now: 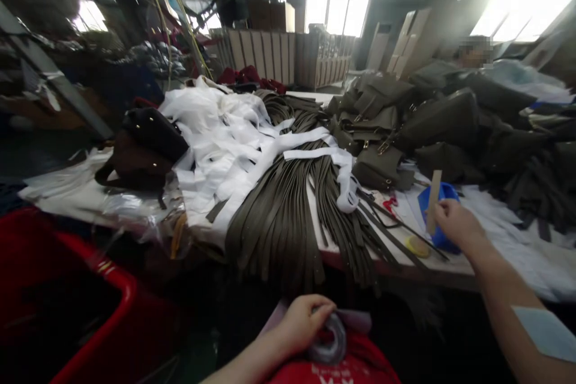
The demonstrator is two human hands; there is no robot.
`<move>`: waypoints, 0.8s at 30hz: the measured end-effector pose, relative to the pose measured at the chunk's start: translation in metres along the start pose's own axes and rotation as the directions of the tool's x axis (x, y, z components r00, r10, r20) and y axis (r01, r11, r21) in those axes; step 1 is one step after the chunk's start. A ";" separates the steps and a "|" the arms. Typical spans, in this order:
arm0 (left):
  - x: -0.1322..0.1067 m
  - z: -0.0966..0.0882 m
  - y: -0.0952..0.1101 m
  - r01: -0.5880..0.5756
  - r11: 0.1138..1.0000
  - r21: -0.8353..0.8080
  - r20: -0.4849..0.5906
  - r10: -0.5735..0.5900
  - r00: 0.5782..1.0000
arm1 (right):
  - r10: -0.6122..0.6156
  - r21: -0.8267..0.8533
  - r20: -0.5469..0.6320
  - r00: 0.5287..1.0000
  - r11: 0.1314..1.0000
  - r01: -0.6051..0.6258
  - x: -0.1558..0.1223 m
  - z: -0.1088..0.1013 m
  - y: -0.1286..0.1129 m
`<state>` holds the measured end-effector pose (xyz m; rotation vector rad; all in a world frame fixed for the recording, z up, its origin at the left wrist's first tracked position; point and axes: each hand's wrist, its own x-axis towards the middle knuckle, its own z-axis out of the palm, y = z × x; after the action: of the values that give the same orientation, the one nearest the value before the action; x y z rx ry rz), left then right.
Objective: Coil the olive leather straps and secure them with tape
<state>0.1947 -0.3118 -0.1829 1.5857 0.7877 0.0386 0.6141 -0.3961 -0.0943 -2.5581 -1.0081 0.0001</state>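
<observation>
Low at the front, my left hand [310, 319] is closed around a roll of greyish tape [332, 342], just above the red cloth [360, 366] on my lap. My right hand [454, 222] pinches a flat tan strip [434, 195] and holds it upright in front of a blue container [423, 199] near the table's edge. A small yellow round item [416, 246] lies left of that container. Long dark olive straps [279, 222] fan out over the table edge between my hands, with white ribbon-like strips [315, 143] across them.
Dark olive bags [378, 162] are heaped at the right back. White material [216, 126] piles up at centre left, beside a dark brown bag [139, 156]. A red bin [121, 312] stands at lower left. Beyond the bags, a person [477, 54] is partly visible.
</observation>
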 end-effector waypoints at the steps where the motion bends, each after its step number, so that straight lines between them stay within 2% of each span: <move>1: 0.000 0.002 0.000 -0.011 1.000 -0.003 0.009 0.011 1.000 | -0.015 0.075 0.021 1.000 0.997 0.013 -0.011 0.000 -0.002; 3: 0.001 0.005 -0.001 -0.017 1.000 -0.017 0.026 0.017 1.000 | -0.038 0.309 0.082 0.996 0.951 0.011 -0.039 0.003 -0.013; 5: 0.001 0.007 -0.003 -0.013 1.000 -0.025 0.029 0.014 0.999 | -0.113 0.548 0.113 0.987 0.836 0.032 -0.073 0.008 -0.031; 7: 0.000 0.008 -0.005 -0.011 1.000 -0.025 0.028 0.011 1.000 | -0.231 0.640 0.154 0.961 0.764 0.081 -0.109 0.014 -0.050; 10: -0.003 0.008 -0.007 -0.007 1.000 -0.021 0.020 0.008 1.000 | -0.420 0.578 0.316 0.851 0.796 0.179 -0.155 0.023 -0.071; 12: -0.005 0.007 -0.009 0.009 0.999 -0.031 0.006 -0.009 1.000 | -0.451 0.549 0.424 0.785 0.817 0.174 -0.176 0.029 -0.079; 14: -0.006 0.007 -0.010 0.027 0.998 -0.050 -0.003 -0.028 1.000 | -0.414 0.513 0.487 0.769 0.848 0.132 -0.188 0.035 -0.083; 16: -0.007 0.008 -0.011 0.051 0.997 -0.063 -0.006 -0.052 0.999 | -0.379 0.472 0.509 0.773 0.874 0.117 -0.193 0.038 -0.086; 19: -0.007 0.008 -0.011 0.076 0.995 -0.067 0.007 -0.075 0.997 | -0.388 0.445 0.513 0.766 0.883 0.149 -0.196 0.036 -0.089; 23: -0.007 0.007 -0.011 0.020 0.999 -0.041 -0.001 -0.020 1.000 | -0.425 0.403 0.561 0.711 0.890 0.213 -0.200 0.025 -0.092; 24: -0.007 0.007 -0.010 0.011 0.999 -0.033 -0.004 -0.011 1.000 | -0.426 0.366 0.559 0.712 0.897 0.250 -0.202 0.023 -0.093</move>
<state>0.1878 -0.3215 -0.1903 1.5504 0.7953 0.0465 0.3996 -0.4588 -0.1110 -2.0999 -1.5887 0.8893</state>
